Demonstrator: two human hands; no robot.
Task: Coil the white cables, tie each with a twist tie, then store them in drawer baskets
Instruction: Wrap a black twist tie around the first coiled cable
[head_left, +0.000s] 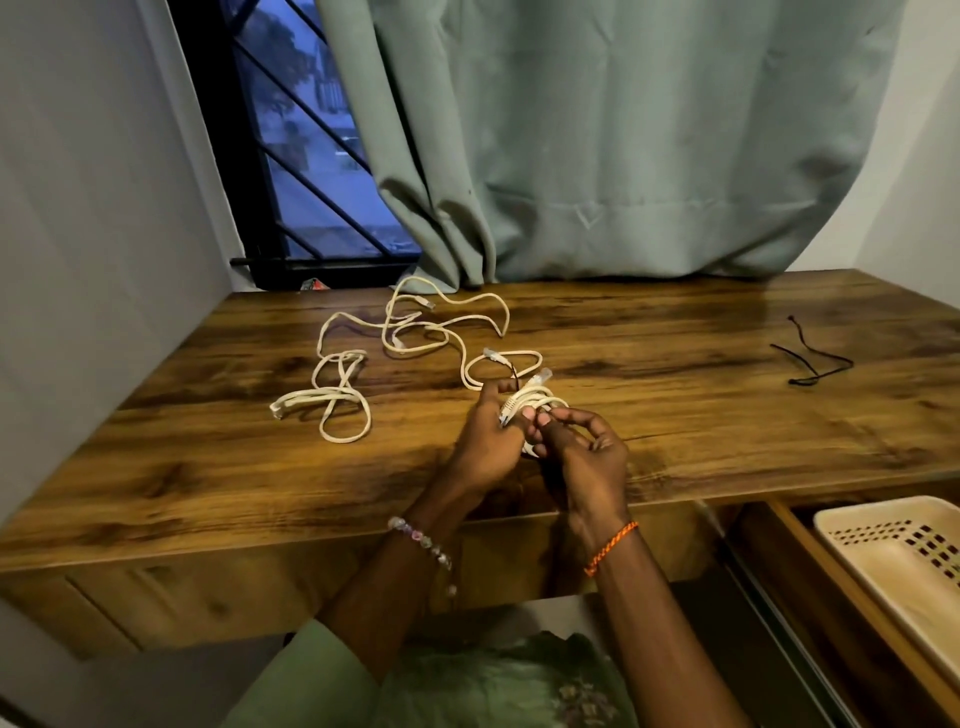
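Coiled white cable (537, 402) held just above wooden desk (675, 415), front centre; clear plug end (543, 375) pointing toward 1 o'clock, other plug toward 7. Left hand (488, 441) curled round coil; right hand (587, 452) pinching it at fingertips. Loose white cables (395, 343) sprawled at 10–11 o'clock, one loop touching the coil. Black twist ties (815, 358) well apart at 2 o'clock. Cream drawer basket (883, 551) at 4 o'clock, below desk edge. Green curtain (597, 130) behind.

A small coil of white cable (540, 402) is gripped between the left hand (491, 441) and the right hand (587, 452) above the dark-grained wooden desk (675, 415). Loose white cables (395, 348) are spread behind them, black twist ties (815, 358) are seen far right, and a cream perforated plastic basket (904, 561) is set in the open drawer.
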